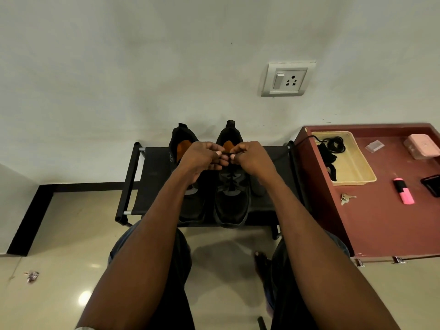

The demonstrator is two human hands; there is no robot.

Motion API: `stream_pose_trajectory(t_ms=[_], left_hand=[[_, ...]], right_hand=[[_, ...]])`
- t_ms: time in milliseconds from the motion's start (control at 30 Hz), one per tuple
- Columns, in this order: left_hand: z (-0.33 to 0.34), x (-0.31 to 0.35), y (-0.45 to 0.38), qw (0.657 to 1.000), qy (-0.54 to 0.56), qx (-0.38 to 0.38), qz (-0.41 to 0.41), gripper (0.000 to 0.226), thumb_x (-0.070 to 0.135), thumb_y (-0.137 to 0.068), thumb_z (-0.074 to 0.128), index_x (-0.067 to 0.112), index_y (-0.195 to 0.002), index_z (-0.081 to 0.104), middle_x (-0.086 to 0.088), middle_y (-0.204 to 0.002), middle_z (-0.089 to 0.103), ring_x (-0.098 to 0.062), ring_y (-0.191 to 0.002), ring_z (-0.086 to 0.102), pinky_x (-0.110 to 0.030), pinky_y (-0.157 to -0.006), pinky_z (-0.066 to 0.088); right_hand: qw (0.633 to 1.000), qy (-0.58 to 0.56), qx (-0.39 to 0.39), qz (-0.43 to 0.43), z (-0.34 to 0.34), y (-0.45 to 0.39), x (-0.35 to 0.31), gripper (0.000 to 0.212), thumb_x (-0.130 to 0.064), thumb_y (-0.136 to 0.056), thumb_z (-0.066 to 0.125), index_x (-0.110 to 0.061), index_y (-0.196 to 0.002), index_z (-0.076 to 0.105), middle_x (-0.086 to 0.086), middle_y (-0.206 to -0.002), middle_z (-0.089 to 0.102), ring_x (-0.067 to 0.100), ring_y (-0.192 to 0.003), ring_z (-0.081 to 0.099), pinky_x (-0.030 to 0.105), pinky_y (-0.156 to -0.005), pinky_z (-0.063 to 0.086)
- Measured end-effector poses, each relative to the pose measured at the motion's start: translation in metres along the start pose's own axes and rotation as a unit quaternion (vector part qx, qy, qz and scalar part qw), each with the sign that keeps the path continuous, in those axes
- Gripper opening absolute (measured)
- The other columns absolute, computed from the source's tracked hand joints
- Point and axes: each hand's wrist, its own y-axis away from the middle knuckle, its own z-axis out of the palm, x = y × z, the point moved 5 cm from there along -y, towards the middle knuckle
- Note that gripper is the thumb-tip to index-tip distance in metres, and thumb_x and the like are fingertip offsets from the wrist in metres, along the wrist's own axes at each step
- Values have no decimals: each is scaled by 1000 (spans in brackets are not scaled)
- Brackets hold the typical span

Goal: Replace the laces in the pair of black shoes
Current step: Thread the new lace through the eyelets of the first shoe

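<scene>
Two black shoes with orange insoles stand side by side on a low black rack (154, 177), toes towards me. The right shoe (232, 201) has black lacing across its front; the left shoe (183, 141) is partly hidden by my left forearm. My left hand (202, 157) and my right hand (250, 157) meet above the right shoe's opening, and both pinch a short stretch of black lace (226, 154) between the fingertips. More black laces (333, 148) lie in a cream tray (357, 172) on the maroon table.
The maroon table (381, 222) stands right of the rack and carries keys (346, 198), a pink highlighter (404, 194), a dark phone (432, 188) and a pink case (422, 146). A wall socket (285, 78) is above. My knees and a bare foot (260, 260) are over the tiled floor.
</scene>
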Motion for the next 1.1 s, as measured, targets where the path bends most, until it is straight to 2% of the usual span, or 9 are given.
stream_pose_trajectory(t_ms=[100,233,400,567,700,867,933,1000,1100], left_hand=[[1,2,1,1000,-3,5,11,4,5,-99,56,3,-97,59,-13,-82,73,-20,-70,71,-27,-61,57],[3,0,0,1000,5,11,21,5,8,-96,64,3,-95,64,-12,-77,72,-18,-67,70,-25,-60,56],[3,-6,-5,998,31,62,0,6,9,-89,72,4,-90,70,-9,-77,71,-13,-64,64,-23,-61,53],[-5,-17,-15,988,6,148,-37,9,10,-92,68,8,-83,66,-7,-75,66,-13,-65,61,-24,-62,54],[0,-28,-17,988,2,141,-68,11,5,-96,60,5,-88,68,-11,-83,68,-17,-72,65,-25,-63,56],[9,-36,-20,988,10,131,-81,14,1,-97,55,0,-94,68,-11,-83,65,-17,-74,64,-32,-76,59],[13,-37,-23,992,-7,102,-72,16,-3,-100,48,-1,-100,64,-6,-78,59,-12,-70,58,-21,-69,54],[18,-36,-23,995,-29,60,-72,28,-6,-103,39,4,-85,58,-4,-74,53,-8,-66,51,-13,-59,46],[17,-37,-26,995,-26,52,-82,33,-6,-101,41,12,-75,52,-4,-73,51,-10,-64,49,-14,-57,43]], right_hand=[[994,-101,-45,24,1,-1,1,14,-6,-87,70,-11,-99,74,3,-97,74,12,-95,67,24,-87,53],[989,-137,-29,37,0,1,3,9,-9,-85,76,-3,-92,76,5,-79,71,11,-72,61,22,-73,51],[981,-180,-3,68,0,-5,9,12,-4,-84,76,2,-94,74,5,-80,71,10,-73,62,15,-66,50],[997,46,63,-1,-7,-22,15,11,-5,-94,61,-5,-89,71,2,-80,65,3,-62,52,12,-52,37],[984,172,26,-35,4,-36,17,16,-4,-92,60,-11,-82,70,8,-87,68,22,-78,63,28,-69,48],[974,225,-13,-36,8,-48,15,19,-7,-89,63,-21,-76,67,10,-94,72,28,-90,65,40,-83,54],[972,231,-22,-39,10,-50,14,18,-8,-89,63,-21,-77,68,9,-96,72,28,-93,65,43,-87,53],[968,245,-24,-40,13,-50,12,17,-8,-89,61,-19,-80,71,10,-100,71,30,-96,63,45,-89,52],[969,240,-41,-39,17,-51,12,18,-7,-88,59,-15,-81,73,10,-101,72,30,-97,63,43,-89,51]])
